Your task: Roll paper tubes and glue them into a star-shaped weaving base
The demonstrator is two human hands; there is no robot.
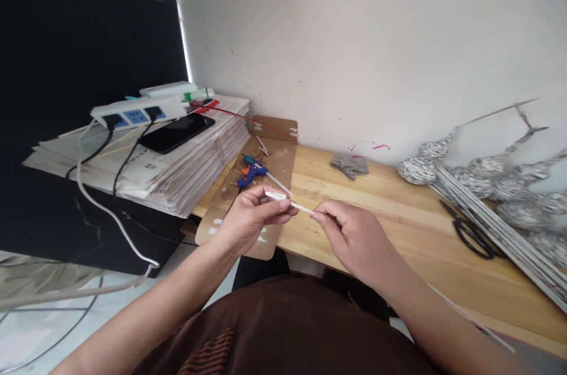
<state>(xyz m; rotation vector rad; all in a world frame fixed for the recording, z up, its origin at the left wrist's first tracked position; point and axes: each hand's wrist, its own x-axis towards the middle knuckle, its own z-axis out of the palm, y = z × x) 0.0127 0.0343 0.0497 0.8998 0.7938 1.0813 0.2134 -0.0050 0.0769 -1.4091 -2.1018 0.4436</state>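
Note:
A thin white paper tube (303,208) runs between my two hands in front of my body. My left hand (252,212) is closed on its left end, which looks bent over at the fingertips. The thumb and fingers of my right hand (349,230) pinch the tube a short way to the right. A thin pale length (472,315) shows beyond my right forearm; whether it is the same tube is hidden. Just past my left hand, a blue glue gun (252,174) with a glue stick (278,183) in its back lies on a brown board (283,156).
On the left, a newspaper stack (190,186) carries a power strip (137,112), a black phone (177,133) and loose cables. A grey glove (349,165), black scissors (473,239), a bundle of paper tubes (496,227) and woven paper shapes (416,170) lie along the wooden table (390,209).

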